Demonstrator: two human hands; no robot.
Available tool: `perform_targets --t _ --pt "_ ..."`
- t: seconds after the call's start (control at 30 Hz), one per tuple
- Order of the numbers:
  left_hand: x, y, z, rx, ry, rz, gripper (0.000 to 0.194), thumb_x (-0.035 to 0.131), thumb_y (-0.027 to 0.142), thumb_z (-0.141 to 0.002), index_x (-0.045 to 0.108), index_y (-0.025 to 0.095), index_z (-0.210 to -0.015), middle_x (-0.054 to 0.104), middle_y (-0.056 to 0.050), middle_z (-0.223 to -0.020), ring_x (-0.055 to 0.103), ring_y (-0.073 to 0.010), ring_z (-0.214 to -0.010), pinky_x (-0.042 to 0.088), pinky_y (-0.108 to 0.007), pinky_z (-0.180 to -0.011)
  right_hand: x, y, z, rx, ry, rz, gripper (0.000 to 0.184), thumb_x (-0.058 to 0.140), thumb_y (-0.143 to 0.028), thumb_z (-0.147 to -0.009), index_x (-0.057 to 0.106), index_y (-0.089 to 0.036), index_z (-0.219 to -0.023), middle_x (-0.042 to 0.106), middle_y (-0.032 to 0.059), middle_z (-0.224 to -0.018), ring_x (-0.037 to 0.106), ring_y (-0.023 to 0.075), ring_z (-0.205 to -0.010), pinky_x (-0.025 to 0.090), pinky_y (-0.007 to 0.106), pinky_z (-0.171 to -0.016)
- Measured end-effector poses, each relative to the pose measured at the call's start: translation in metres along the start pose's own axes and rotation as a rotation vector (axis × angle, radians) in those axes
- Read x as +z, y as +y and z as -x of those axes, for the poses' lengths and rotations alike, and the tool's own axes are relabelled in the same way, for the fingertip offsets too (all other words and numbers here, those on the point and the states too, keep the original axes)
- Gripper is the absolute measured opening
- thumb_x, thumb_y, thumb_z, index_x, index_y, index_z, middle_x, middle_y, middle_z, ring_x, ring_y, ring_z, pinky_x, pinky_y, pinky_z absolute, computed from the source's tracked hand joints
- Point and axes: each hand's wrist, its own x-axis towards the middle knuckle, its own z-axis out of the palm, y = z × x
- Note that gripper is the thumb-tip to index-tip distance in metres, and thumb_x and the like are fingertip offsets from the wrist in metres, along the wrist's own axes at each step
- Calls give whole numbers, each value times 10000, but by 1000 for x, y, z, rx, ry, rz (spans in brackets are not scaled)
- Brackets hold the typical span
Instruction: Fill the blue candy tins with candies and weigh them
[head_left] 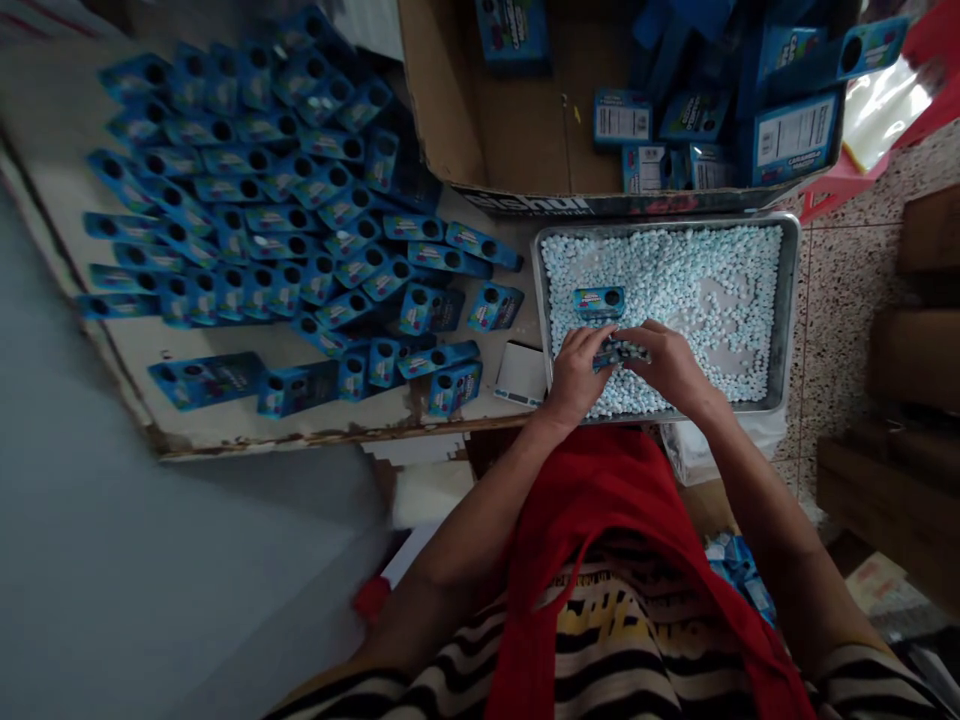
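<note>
Tray (790,300) holds pale pellets (637,265) and a blue box (596,302)

I hold a small blue box (602,358) above loose, pale blue-white pellets (660,268), spread unevenly across a metal tray (789,320); the box is mostly covered, so its tilt is hard to judge.

From the left hand (576,368) and right hand (670,362), room opens at two o'clock above the pellets (754,320), up to the tray rim (793,325). A carton (555,150) blocks twelve, a blue box (596,303) (just past the left hand) eleven, and crowded boxes (279,246) ten.
</note>
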Motion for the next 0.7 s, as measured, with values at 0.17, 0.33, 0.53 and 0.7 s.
perform_targets --t 0.17,0.33,0.53,0.7 --pt "6 0 4 12 23 -8 577 751 24 -906 749 233 -1444 789 -107 -1256 715 -289 -1200 601 -454 -1114 -11 43 13 207 267 -102 210 836 -309 -833 873 -265 -1034 859 50 -1038 765 304 -986 583 442 -975" --pt "5 -4 5 -17 82 56 536 740 14 -900 781 221 -1393 800 -104 -1252 732 -276 -1203 605 -433 -1124 -15 88 25 364 304 -64 171 783 -242 -744 862 -248 -896 875 70 -989 783 312 -968 582 496 -1014" --pt "5 -15 -1 -92 112 292 520 787 55 -885 781 221 -1378 808 -88 -1249 761 -231 -1181 612 -369 -1101 -11 73 13 401 385 -259 152 849 -328 -720 837 -233 -838 824 38 -833 742 230 -757 628 423 -805" --pt "12 -12 -6 -106 153 365 490 787 10 -856 809 201 -1307 810 -86 -1274 757 -231 -1205 597 -355 -1120 -8 0 10 286 444 -663 194 984 -309 -727 847 -261 -856 835 12 -877 788 182 -809 657 313 -735"
